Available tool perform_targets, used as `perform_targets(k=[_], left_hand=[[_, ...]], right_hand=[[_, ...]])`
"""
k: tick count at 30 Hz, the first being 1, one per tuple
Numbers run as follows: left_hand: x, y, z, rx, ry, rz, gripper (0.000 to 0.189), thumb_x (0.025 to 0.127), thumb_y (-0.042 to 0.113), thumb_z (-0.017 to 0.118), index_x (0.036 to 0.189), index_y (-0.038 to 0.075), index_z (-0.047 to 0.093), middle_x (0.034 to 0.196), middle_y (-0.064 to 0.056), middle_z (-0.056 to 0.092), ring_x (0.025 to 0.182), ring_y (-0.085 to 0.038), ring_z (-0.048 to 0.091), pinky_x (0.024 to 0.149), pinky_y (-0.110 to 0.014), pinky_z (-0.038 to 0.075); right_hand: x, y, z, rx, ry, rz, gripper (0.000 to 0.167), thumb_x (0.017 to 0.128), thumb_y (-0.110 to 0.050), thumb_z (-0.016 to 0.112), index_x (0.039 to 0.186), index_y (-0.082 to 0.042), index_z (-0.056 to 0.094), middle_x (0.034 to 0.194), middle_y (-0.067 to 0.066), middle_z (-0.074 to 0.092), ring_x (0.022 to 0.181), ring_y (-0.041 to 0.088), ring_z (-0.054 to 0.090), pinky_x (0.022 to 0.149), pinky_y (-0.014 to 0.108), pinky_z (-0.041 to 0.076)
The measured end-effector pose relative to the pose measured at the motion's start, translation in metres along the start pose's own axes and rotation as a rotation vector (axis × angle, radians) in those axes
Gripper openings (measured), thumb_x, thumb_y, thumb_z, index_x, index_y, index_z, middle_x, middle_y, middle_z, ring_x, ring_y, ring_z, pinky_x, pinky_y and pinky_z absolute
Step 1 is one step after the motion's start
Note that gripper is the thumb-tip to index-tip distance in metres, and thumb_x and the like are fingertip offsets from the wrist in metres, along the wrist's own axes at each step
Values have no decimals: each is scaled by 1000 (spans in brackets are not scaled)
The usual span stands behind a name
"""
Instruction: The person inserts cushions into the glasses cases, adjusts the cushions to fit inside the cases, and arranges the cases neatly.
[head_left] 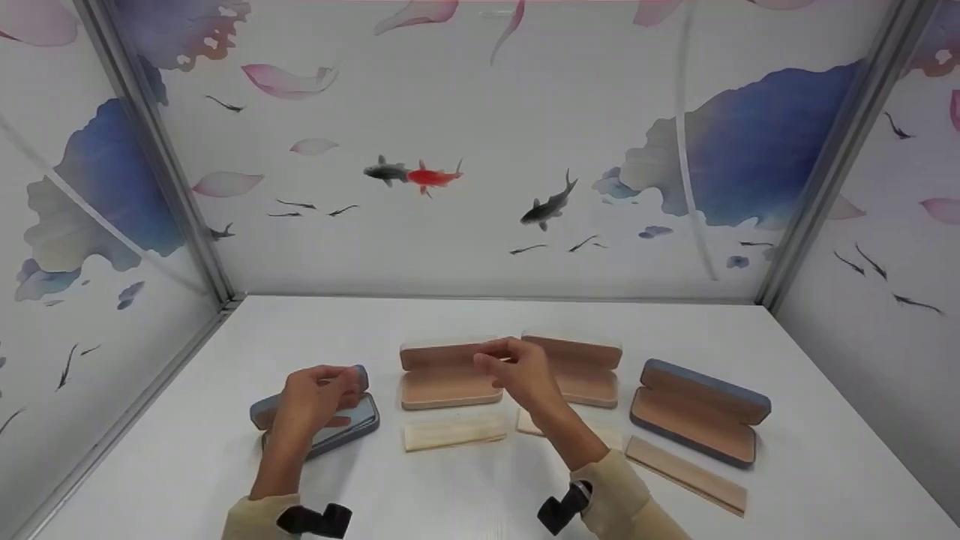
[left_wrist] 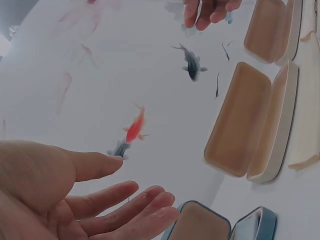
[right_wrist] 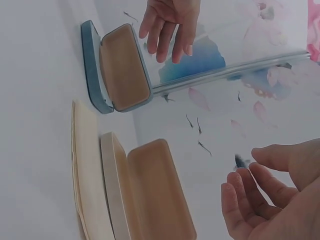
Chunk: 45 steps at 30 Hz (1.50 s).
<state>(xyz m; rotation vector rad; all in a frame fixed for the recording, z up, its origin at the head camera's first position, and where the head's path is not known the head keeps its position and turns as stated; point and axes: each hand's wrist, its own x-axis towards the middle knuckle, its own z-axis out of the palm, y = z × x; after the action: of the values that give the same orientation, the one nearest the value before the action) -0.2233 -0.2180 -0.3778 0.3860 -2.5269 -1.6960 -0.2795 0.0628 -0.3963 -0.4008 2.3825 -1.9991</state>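
My left hand [head_left: 309,401] is raised over the open blue glasses case [head_left: 326,448] on the left, fingers relaxed and nothing in them. A folded light blue cloth [head_left: 360,417] lies inside that case. Loosely bent, my right hand [head_left: 529,379] hovers in front of two open cream glasses cases [head_left: 442,390] and holds nothing; thumb and fingertips stand apart in the right wrist view. It partly covers the second cream case [head_left: 589,384]. One folded cream cloth [head_left: 456,433] lies before the nearer-left cream case, another cloth [head_left: 606,433] partly behind my right forearm.
At the right stands another open blue case [head_left: 694,420] with a tan lining, a folded tan cloth [head_left: 686,476] in front of it. The white table [head_left: 465,502] is enclosed by printed panels with fish and petals, joined by metal corner posts [head_left: 840,150].
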Motion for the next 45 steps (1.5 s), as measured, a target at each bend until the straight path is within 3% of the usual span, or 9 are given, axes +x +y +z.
perform_targets(k=[9,13,21,28,33,37,45], left_hand=[[12,-8,26,11,-16,-44,32,98,19,65,121,-3,66,112,-22,72,91,-26,73,81,-41,61],[16,-15,33,22,-17,-75,32,96,18,67,120,-3,67,111,-22,72,85,-21,72,79,-38,61],[24,-24,44,15,-14,-80,30,95,14,68,116,-6,68,105,-22,73,76,-18,70,68,-32,61],[26,-33,57,41,-19,-103,28,93,10,69,114,-9,67,97,-20,74,74,-19,70,67,-31,61],[27,-39,65,94,-31,-130,31,92,12,71,115,-8,66,88,-15,70,73,-18,65,64,-28,59],[26,-41,68,117,-37,-142,32,91,13,71,116,-7,66,90,-14,70,74,-18,64,65,-28,59],[26,-40,77,127,-46,-114,31,87,7,75,113,-8,68,85,-13,72,70,-16,64,61,-28,57]], right_hand=[[1,22,-10,-15,51,83,28,93,-20,72,114,-2,71,103,9,73,88,13,67,80,36,59],[1,34,-12,-20,72,119,27,93,-17,72,113,1,71,100,9,72,84,14,66,77,35,60],[3,49,-14,-62,71,172,26,93,-15,71,113,1,70,103,11,72,90,20,68,77,35,60],[1,61,-11,-102,38,217,24,92,-12,72,110,4,70,101,12,73,86,17,68,74,35,60],[-2,68,-10,-131,4,202,25,92,-11,71,110,5,68,100,14,73,80,19,68,70,33,59],[-4,71,-10,-147,-36,209,25,91,-10,71,111,5,67,98,13,72,77,17,64,64,29,55],[-6,74,-9,-186,-57,215,27,89,-7,73,112,6,68,101,16,70,74,14,60,62,27,52]])
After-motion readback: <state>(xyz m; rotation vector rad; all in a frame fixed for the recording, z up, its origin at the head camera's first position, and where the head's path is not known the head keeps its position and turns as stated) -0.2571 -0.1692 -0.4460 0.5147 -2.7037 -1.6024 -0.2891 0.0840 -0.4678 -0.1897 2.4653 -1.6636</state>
